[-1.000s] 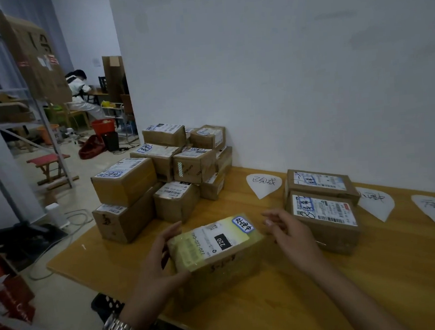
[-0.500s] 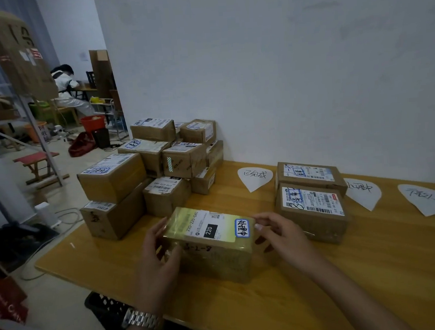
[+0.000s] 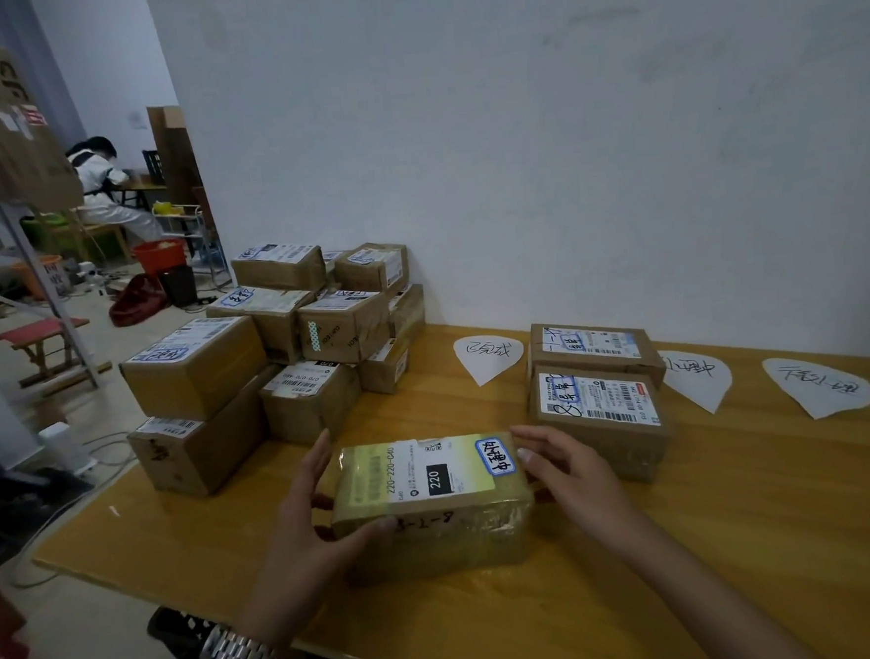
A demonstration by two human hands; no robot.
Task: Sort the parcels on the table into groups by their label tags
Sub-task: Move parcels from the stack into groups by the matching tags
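Observation:
A taped cardboard parcel [image 3: 435,504] with a yellowish label and a blue-edged handwritten tag lies on the wooden table [image 3: 746,539] in front of me. My left hand [image 3: 302,524] grips its left end, thumb on the front face. My right hand [image 3: 572,474] holds its right end. A pile of several unsorted parcels [image 3: 270,361] stands at the table's left. Two sorted parcels [image 3: 597,395] sit one behind the other to the right.
Three white paper markers with handwriting lie along the wall: one [image 3: 486,356] in the middle, one [image 3: 698,375] behind the sorted parcels, one [image 3: 818,385] at the far right. A white wall bounds the table's back. A person sits in the room at far left.
The parcel has been turned and laid flatter on the table, its tag now facing up at the right. Both hands stayed at its ends.

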